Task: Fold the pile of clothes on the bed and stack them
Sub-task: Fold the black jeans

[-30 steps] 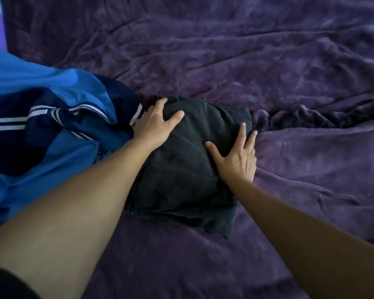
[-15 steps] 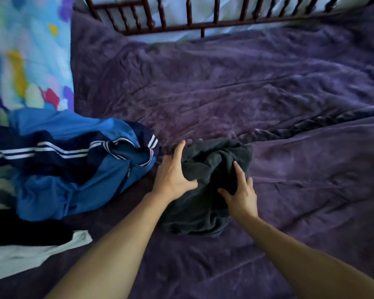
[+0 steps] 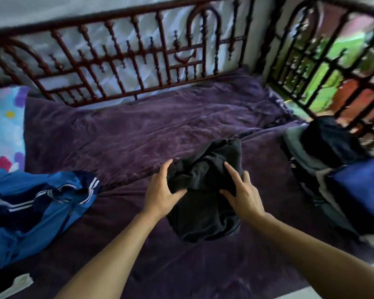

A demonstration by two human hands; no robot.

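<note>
The folded dark garment (image 3: 203, 212) sits between both hands over the middle of the bed (image 3: 138, 130), its long axis running from the person towards the far rail (image 3: 125, 61). Whether its lower edge touches the blanket cannot be told. The left hand (image 3: 160, 190) grips the left edge, thumb on the front and fingers (image 3: 165, 169) curled behind. The right hand (image 3: 242, 190) holds the right side, thumb and forefinger pressed on the face and the other fingers apparently wrapped round the edge. The stack (image 3: 324, 152) of folded clothes lies well to the right against the end rail, nearer the right hand, so the carry likely goes rightward with that hand leading. The unfolded blue jacket (image 3: 37, 208) waits to the left, apart from the left hand.
</note>
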